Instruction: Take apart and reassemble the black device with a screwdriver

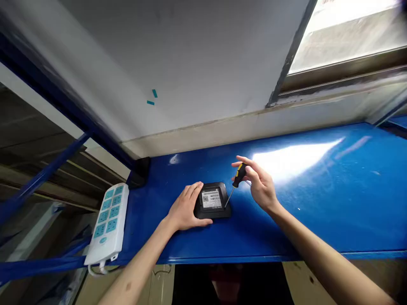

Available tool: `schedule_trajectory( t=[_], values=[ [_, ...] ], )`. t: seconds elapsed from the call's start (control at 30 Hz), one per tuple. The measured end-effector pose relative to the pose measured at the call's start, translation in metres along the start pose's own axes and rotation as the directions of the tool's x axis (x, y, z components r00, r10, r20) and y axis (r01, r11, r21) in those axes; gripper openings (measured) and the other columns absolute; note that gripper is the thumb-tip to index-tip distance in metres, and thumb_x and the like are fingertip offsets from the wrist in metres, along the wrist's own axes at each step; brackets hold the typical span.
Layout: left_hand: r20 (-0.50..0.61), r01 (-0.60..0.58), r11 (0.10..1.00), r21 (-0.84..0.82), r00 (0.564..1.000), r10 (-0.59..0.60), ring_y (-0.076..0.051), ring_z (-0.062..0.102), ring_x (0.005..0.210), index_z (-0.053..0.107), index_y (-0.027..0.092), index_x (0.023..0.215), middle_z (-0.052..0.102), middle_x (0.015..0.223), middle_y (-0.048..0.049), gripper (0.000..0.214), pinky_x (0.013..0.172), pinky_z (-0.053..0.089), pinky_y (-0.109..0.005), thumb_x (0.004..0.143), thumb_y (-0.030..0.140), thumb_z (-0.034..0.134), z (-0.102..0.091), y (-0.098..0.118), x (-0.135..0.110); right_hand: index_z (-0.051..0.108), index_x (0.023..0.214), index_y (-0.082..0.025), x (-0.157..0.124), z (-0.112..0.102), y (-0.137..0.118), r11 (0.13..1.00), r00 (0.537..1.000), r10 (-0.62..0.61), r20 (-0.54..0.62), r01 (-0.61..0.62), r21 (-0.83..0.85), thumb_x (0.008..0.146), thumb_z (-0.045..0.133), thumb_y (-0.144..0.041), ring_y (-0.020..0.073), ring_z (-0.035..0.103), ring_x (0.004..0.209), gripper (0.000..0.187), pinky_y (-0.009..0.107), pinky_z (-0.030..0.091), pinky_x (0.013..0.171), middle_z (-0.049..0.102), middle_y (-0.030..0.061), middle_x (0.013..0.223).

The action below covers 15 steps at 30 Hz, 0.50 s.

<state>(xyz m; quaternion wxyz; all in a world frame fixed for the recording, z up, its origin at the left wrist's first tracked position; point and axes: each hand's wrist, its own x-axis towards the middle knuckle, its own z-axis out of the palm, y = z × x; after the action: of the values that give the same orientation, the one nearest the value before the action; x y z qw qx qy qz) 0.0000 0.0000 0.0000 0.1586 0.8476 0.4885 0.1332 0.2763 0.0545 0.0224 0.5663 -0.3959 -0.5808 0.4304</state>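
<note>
A black, squarish flat device [228,214] lies on the blue table with a white label [211,199] facing up, printed with a QR code and barcodes. My left hand [186,207] grips its left side, fingers along the far edge and thumb along the near edge. In my right hand [262,186] is a black-and-yellow screwdriver [241,173], held by the handle and tilted. Its tip meets the device beside the label's lower right corner. A thin metal piece [248,182] also shows under the right fingers; I cannot make out what it is.
A white power strip [108,220] with teal sockets stands at the table's left end, by a blue metal frame [63,152]. A dark block [140,171] sits in the back left corner. Behind the blue table [333,203] rises a wall with a window at the right.
</note>
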Motion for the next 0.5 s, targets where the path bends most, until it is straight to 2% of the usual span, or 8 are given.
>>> schedule_trajectory(
  t=[0.13,0.23,0.3,0.4,0.5],
  values=[
    [-0.007,-0.001,1.000,-0.003,1.000,0.001,-0.039,0.039,0.145,0.024,0.019,0.160,0.039,0.160,-0.0180,0.118,0.120,0.036,-0.058,0.071,0.067,0.083,0.0000,0.0005,0.0031,0.063,0.131,-0.026,0.0030,0.0042,0.0007,0.999,0.999,-0.023,-0.023,0.022,-0.043,0.098,0.056,-0.044,0.0145,0.073,0.070,0.038,0.032,0.062,0.066,0.072,0.0036,0.104],
    [-0.010,-0.002,1.000,-0.006,1.000,0.002,-0.040,0.039,0.145,0.023,0.020,0.161,0.039,0.160,-0.0172,0.118,0.119,0.038,-0.058,0.071,0.067,0.083,-0.0006,0.0012,0.0028,0.070,0.120,-0.027,0.0032,0.0044,-0.0003,0.993,0.996,-0.068,-0.061,0.062,-0.099,0.092,0.068,-0.043,0.0119,0.064,0.065,0.032,0.026,0.056,0.060,0.064,-0.0017,0.083],
    [-0.010,-0.001,1.000,-0.009,1.000,0.001,-0.040,0.039,0.145,0.023,0.021,0.161,0.039,0.161,-0.0169,0.117,0.119,0.038,-0.058,0.072,0.067,0.083,-0.0013,0.0015,0.0021,0.072,0.114,-0.027,0.0025,0.0041,-0.0017,0.991,0.994,-0.084,-0.069,0.076,-0.113,0.092,0.069,-0.042,0.0105,0.058,0.062,0.027,0.024,0.053,0.057,0.058,-0.0032,0.077],
    [-0.008,-0.001,1.000,-0.013,1.000,0.001,-0.040,0.039,0.145,0.023,0.021,0.161,0.039,0.161,-0.0165,0.117,0.118,0.039,-0.059,0.072,0.068,0.082,-0.0021,0.0012,0.0016,0.071,0.116,-0.027,0.0012,0.0042,-0.0036,0.990,0.994,-0.091,-0.057,0.084,-0.115,0.098,0.058,-0.045,0.0114,0.062,0.065,0.028,0.027,0.055,0.061,0.062,-0.0002,0.088],
    [-0.008,-0.001,1.000,-0.015,1.000,0.001,-0.040,0.039,0.145,0.023,0.021,0.161,0.039,0.161,-0.0161,0.117,0.117,0.040,-0.059,0.072,0.068,0.082,-0.0026,0.0009,0.0018,0.065,0.129,-0.028,0.0006,0.0041,-0.0040,0.995,0.997,-0.071,-0.007,0.070,-0.068,0.102,0.047,-0.044,0.0151,0.072,0.074,0.036,0.032,0.060,0.068,0.068,0.0054,0.113]
  ],
)
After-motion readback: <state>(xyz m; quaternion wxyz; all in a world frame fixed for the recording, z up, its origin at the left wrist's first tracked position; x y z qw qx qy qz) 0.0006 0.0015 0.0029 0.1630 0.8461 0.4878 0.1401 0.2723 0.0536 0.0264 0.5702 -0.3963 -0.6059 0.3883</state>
